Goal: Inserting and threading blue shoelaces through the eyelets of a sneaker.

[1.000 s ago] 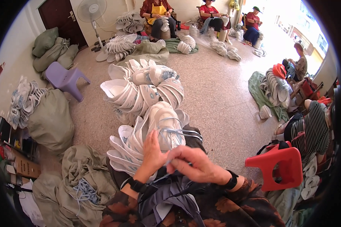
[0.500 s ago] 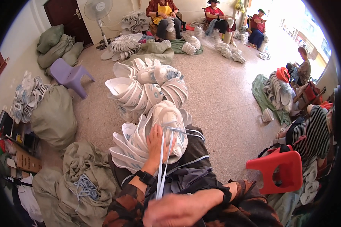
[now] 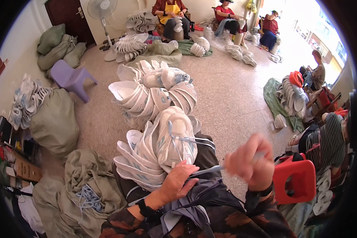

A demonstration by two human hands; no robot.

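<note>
A white shoe upper with pale blue trim rests at my lap, toe away from me, at the front of a nested row of similar uppers. Light blue lace lies threaded across its eyelets, with an end trailing right. Beside its near end, my left hand has thumb and fingers closing around a light blue shoelace. That lace stretches rightward to my right hand, raised over my right thigh, closed on it and slightly blurred. Dark cloth lies under both hands.
Stacked shoe uppers stand ahead on the floor. A sack with a bundle of blue laces lies at left, near a purple chair. A red stool stands close on my right. Several people sit farther off among shoe piles.
My right hand has swung up and right from near my body, drawing the lace sideways. My left hand has slid off the upper toward me, down to its near end.
</note>
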